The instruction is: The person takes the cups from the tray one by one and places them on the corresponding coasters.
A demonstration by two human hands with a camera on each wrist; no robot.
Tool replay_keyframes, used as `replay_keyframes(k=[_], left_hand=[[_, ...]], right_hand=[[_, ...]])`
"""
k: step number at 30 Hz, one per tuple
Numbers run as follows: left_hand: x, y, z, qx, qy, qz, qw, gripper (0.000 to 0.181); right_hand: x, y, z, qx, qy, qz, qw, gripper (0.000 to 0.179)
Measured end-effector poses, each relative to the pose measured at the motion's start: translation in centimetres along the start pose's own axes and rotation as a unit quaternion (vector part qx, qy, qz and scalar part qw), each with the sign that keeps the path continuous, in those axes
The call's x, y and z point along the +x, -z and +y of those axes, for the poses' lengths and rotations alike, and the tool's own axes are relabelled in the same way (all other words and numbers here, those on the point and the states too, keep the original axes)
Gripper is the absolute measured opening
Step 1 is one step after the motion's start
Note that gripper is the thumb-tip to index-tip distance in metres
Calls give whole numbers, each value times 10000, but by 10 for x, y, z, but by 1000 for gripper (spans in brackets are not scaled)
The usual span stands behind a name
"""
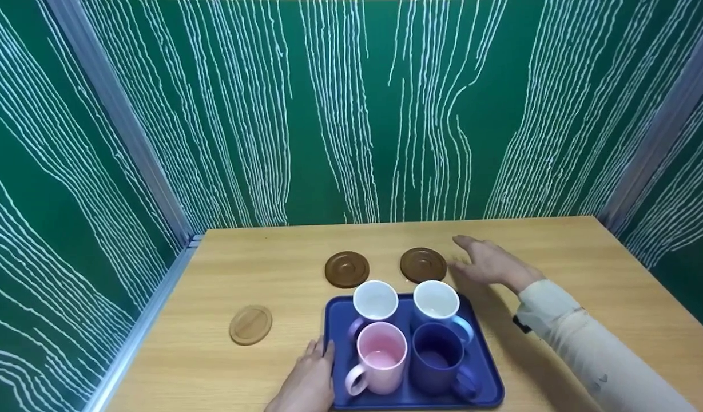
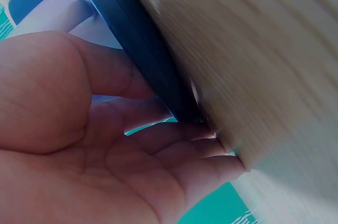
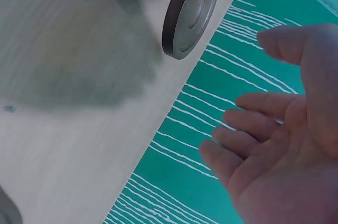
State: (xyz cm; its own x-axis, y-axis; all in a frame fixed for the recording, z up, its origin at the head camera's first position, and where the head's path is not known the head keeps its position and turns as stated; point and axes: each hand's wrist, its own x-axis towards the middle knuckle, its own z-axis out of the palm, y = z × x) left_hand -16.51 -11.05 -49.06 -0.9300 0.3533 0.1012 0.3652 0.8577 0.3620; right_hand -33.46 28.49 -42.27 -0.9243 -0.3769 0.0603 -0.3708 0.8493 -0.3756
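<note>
Tray, one, blue (image 1: 481, 356): lay flat on the wooden table (image 1: 271, 257) before you, bearing four mugs. Judged stiff, smooth and rather heavy when loaded; best lifted by two opposite rims and kept level, since the mugs could have slid.

Mug, pink (image 1: 382, 369): near left of the tray, upright, handle toward your left. Likely ceramic: hard, glazed, apt to chip; the handle offered the surest hold.

Mug, dark blue (image 1: 436, 369): near right, upright, handle toward the right rim; likely the same make-up.

Mugs, white, two: one with a lilac handle (image 1: 376, 303) at far left, one with a light-blue handle (image 1: 436, 304) at far right. The lilac handle sat close against the pink mug, leaving your fingers little room.

Coasters, dark brown, left (image 1: 347, 269) and right (image 1: 423, 265): just beyond the tray. Coaster, pale (image 1: 250, 325): alone to its left. All seemed light and stiff, best pinched at the edge.

Left hand (image 1: 307, 375): yours, at the tray's left rim, fingers mostly straight; how firmly its thumb pressed, you could not tell.

Right hand (image 1: 487, 260): yours, spread loosely, nothing held, beside the right brown coaster but apart from it.

Room: bare tabletop lay to either side; beyond the coasters, a narrower strip ended at the green back panel (image 1: 328, 114).
</note>
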Motion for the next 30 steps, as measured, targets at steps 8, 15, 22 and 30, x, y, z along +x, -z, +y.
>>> replay_keyframes(k=[8,15,22,30], left_hand=[[0,-1,1,19,69,-49,10000,59],[-1,0,2,21,7,-21,10000,57],[0,1,2,-27,-2,-63,10000,58],[-1,2,3,-19,-30,-49,10000,56]], right_hand=[[-36,0,-6,-135,57,423,9990,64],[-63,-3,-19,-42,40,569,9984,64],[-90,-21,-29,18,-195,638,9978,64],[-123,-48,-40,-109,-160,882,9959,60]])
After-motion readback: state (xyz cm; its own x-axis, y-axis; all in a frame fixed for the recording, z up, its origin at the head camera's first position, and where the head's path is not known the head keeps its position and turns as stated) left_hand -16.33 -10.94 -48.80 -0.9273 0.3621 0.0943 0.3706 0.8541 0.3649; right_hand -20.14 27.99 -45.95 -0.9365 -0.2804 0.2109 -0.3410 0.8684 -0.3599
